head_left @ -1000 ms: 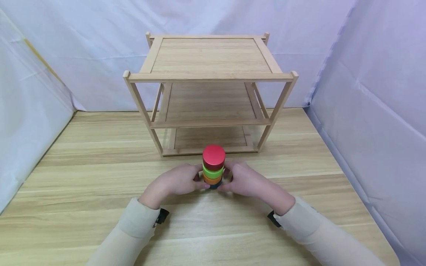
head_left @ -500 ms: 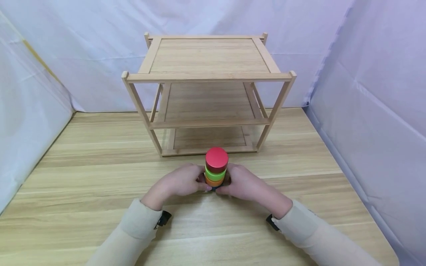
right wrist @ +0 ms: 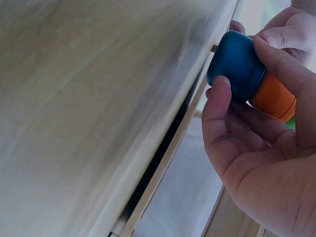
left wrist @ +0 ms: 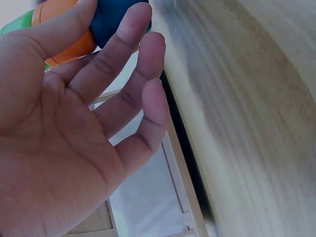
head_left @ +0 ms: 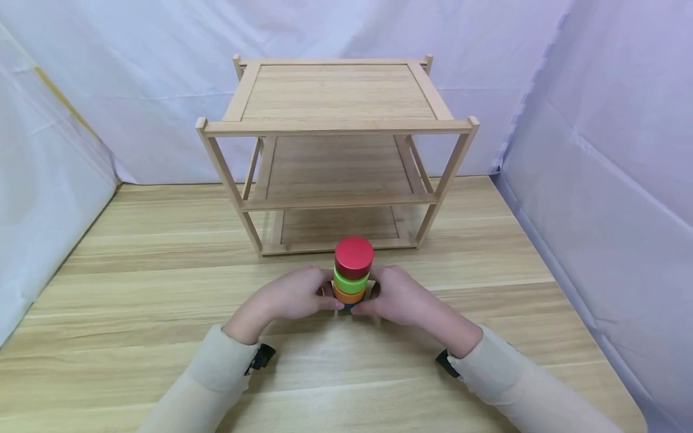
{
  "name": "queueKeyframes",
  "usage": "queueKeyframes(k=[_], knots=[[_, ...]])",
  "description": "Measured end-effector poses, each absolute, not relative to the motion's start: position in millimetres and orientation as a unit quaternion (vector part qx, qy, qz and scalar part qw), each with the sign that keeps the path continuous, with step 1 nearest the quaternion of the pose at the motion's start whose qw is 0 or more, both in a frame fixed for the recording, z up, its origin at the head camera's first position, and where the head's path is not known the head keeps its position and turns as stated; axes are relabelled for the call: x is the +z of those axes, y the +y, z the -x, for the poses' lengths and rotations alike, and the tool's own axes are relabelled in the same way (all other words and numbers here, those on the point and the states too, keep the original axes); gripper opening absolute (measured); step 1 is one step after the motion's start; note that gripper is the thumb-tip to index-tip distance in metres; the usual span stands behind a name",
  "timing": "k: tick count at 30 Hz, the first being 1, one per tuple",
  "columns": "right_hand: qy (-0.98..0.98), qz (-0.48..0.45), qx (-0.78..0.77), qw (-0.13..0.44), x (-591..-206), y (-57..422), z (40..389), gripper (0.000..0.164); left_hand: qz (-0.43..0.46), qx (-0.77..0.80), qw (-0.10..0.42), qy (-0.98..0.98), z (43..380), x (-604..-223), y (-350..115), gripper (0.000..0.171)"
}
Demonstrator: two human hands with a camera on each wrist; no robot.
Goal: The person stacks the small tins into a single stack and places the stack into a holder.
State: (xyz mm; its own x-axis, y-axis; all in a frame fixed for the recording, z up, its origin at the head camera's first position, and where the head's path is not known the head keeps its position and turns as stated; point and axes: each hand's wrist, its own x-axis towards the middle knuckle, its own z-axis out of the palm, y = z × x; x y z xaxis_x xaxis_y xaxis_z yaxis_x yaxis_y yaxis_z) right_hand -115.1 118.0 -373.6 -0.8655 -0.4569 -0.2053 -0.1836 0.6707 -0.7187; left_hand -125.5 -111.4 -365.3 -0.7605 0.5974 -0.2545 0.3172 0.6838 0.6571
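Note:
A short upright stack of round coloured pieces [head_left: 351, 283] stands between my two hands in the head view: red on top, then lime green, orange and dark blue. From its left side my left hand [head_left: 296, 294] pinches the lower part, the thumb at the front. My right hand [head_left: 402, 296] pinches it from the right in the same way. In the right wrist view, the thumb and fingers lie round the blue piece [right wrist: 236, 64] next to the orange piece [right wrist: 272, 96]. The left wrist view shows the remaining left fingers loosely bent beside the blue piece [left wrist: 112, 16].
Right behind the stack stands a three-tier wooden shelf [head_left: 335, 127] on the wood-grain table [head_left: 162, 258]. White cloth [head_left: 162, 120] hangs behind it and along both sides. Pale sleeves with a dark band [head_left: 262, 357] cover the forearms.
The stack has shifted slightly to the right between the hands, and the right hand's grip has come closer round it. The head view has drifted a little; the shelf stays put.

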Motion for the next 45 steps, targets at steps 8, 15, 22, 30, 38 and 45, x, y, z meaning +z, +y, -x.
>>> queueKeyframes(k=[8,15,22,30,38,45], knots=[[0.889,0.183,-0.375,0.188,-362,119,111,0.04,-0.286,0.3,0.22,0.883,122,-351,-116,0.029],[0.877,0.202,-0.401,0.172,-340,124,105,0.038,-0.326,0.3,0.206,0.873,117,-330,-119,0.029],[0.864,0.22,-0.43,0.144,-312,133,98,0.038,-0.347,0.325,0.196,0.858,113,-301,-118,0.032],[0.863,0.223,-0.435,0.127,-281,140,92,0.037,-0.346,0.334,0.183,0.858,108,-268,-118,0.03],[0.857,0.251,-0.442,0.088,-252,144,93,0.037,-0.341,0.372,0.137,0.852,106,-244,-115,0.032],[0.863,0.245,-0.433,0.087,-221,147,100,0.037,-0.337,0.371,0.099,0.86,105,-222,-111,0.03]])
